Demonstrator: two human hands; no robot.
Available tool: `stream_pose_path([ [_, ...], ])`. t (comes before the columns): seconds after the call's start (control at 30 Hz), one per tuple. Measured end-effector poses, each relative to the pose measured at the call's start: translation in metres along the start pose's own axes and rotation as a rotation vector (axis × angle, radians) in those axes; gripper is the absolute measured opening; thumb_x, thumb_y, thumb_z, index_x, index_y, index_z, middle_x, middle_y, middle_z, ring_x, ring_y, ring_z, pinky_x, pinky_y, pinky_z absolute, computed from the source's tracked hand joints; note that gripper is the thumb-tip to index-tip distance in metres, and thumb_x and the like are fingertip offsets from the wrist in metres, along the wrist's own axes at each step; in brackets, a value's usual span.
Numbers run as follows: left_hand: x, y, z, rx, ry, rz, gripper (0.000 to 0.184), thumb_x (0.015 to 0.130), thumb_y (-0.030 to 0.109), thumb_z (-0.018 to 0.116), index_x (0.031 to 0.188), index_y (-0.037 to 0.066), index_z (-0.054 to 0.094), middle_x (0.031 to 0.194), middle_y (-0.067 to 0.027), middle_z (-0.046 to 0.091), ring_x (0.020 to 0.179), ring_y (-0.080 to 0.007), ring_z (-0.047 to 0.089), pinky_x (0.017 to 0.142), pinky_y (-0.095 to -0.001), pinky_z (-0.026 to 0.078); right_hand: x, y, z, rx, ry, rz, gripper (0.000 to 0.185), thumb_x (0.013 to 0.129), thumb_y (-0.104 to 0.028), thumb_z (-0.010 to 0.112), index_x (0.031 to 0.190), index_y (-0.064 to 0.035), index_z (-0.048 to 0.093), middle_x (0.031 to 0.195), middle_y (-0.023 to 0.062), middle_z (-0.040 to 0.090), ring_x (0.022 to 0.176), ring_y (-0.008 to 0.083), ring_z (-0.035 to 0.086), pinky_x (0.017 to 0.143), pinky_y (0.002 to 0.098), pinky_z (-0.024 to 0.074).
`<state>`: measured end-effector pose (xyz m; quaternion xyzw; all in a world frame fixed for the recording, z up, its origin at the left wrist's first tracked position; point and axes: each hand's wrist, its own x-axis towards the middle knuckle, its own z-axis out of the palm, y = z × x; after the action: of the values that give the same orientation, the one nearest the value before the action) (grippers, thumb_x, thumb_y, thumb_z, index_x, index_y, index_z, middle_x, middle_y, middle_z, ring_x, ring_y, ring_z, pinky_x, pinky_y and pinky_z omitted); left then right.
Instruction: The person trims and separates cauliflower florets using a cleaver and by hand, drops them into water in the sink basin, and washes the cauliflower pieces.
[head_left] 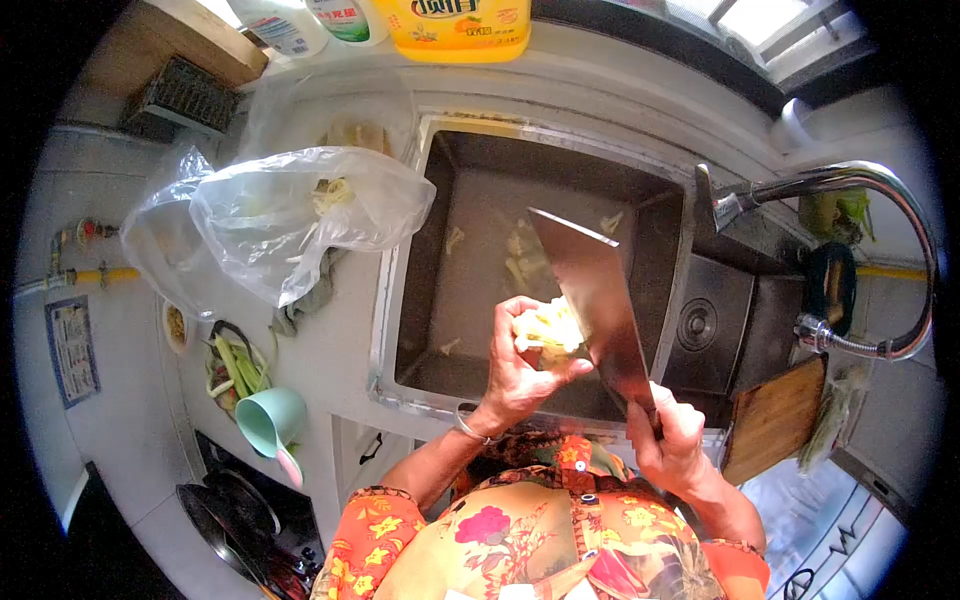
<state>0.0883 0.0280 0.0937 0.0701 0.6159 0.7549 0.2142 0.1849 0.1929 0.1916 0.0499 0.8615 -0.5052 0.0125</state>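
Over the large dark sink point(480, 190), my left hand point(522, 372) holds a pale yellow-white vegetable piece point(548, 328), its fingers wrapped round it. My right hand point(668, 435) grips the handle of a broad cleaver point(590, 285). The blade rises up and to the left, with its side right beside the vegetable; whether it touches cannot be made out. Several pale pieces point(520, 262) lie in the sink below.
A clear plastic bag point(300, 215) lies left of the sink. Nearer are green scraps point(240, 365) and a mint cup point(272, 420). Bottles point(455, 30) stand behind. At right are the faucet point(880, 180), a smaller basin point(705, 300) and a wooden board point(775, 420).
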Motion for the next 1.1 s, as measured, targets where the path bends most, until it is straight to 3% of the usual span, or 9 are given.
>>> stream_pose_path([
  [0.13,-0.003,-0.003,0.000,-0.133,-0.027,-0.037,0.077,0.062,-0.001,0.084,0.119,0.007,0.032,0.111,-0.0093,0.053,0.104,-0.0189,0.057,0.089,-0.0336,0.052,-0.005,-0.003,-0.003,-0.091,-0.024,-0.050,0.039,0.080,0.009,0.057,0.118,0.0037,0.054,0.067,0.0170,0.059,0.053,0.0236,0.062,0.050,0.0309,0.0477],
  [0.23,-0.004,-0.007,-0.002,0.002,-0.053,0.032,0.077,0.063,-0.004,0.082,0.120,0.006,0.031,0.114,-0.0111,0.054,0.106,-0.0204,0.058,0.090,-0.0352,0.052,-0.007,-0.007,-0.006,-0.111,-0.046,-0.032,0.040,0.079,0.009,0.057,0.118,0.0038,0.055,0.071,0.0180,0.061,0.055,0.0250,0.062,0.051,0.0323,0.0490],
  [0.3,-0.004,-0.002,0.002,-0.072,-0.002,0.000,0.072,0.063,0.007,0.086,0.116,0.007,0.038,0.103,-0.0037,0.051,0.091,-0.0113,0.055,0.080,-0.0262,0.050,-0.007,-0.008,-0.008,-0.112,-0.062,-0.043,0.040,0.079,0.009,0.057,0.118,0.0039,0.055,0.072,0.0178,0.061,0.055,0.0252,0.062,0.052,0.0328,0.0495],
  [0.43,-0.005,0.001,0.001,-0.015,-0.006,0.024,0.071,0.062,0.004,0.086,0.116,0.006,0.040,0.104,-0.0040,0.053,0.092,-0.0116,0.056,0.082,-0.0261,0.050,-0.008,-0.004,-0.007,-0.106,-0.095,-0.024,0.040,0.078,0.009,0.057,0.117,0.0043,0.055,0.078,0.0203,0.064,0.061,0.0286,0.065,0.056,0.0337,0.0514],
  [0.6,-0.009,0.008,-0.001,-0.473,0.056,-0.215,0.066,0.067,-0.007,0.078,0.125,0.002,0.046,0.122,-0.0112,0.055,0.108,-0.0181,0.057,0.093,-0.0318,0.049,-0.007,-0.005,-0.006,-0.136,-0.136,-0.036,0.039,0.077,0.009,0.057,0.116,0.0058,0.055,0.096,0.0245,0.065,0.078,0.0350,0.067,0.067,0.0360,0.0553],
  [0.7,-0.008,-0.003,-0.005,-0.431,0.063,-0.082,0.062,0.071,-0.009,0.074,0.126,0.000,0.047,0.127,-0.0140,0.053,0.112,-0.0209,0.056,0.092,-0.0335,0.051,-0.010,-0.003,-0.005,-0.153,-0.165,-0.038,0.038,0.077,0.009,0.057,0.114,0.0062,0.055,0.097,0.0239,0.065,0.079,0.0342,0.067,0.068,0.0363,0.0556],
  [0.93,-0.013,0.004,-0.007,-0.300,0.097,-0.172,0.048,0.068,-0.004,0.079,0.111,-0.006,0.057,0.104,-0.0134,0.065,0.094,-0.0192,0.064,0.086,-0.0324,0.054,-0.016,0.000,0.004,-0.163,-0.137,-0.026,0.039,0.075,0.009,0.058,0.114,0.0061,0.055,0.094,0.0230,0.065,0.076,0.0346,0.066,0.064,0.0366,0.0546],
  [1.1,-0.016,0.004,-0.003,-0.257,0.087,-0.151,0.046,0.067,-0.004,0.080,0.107,-0.006,0.058,0.104,-0.0133,0.065,0.094,-0.0180,0.064,0.084,-0.0316,0.054,-0.018,0.005,0.012,-0.154,-0.092,-0.019,0.042,0.074,0.010,0.058,0.115,0.0063,0.053,0.087,0.0218,0.064,0.071,0.0345,0.066,0.060,0.0380,0.0533],
])
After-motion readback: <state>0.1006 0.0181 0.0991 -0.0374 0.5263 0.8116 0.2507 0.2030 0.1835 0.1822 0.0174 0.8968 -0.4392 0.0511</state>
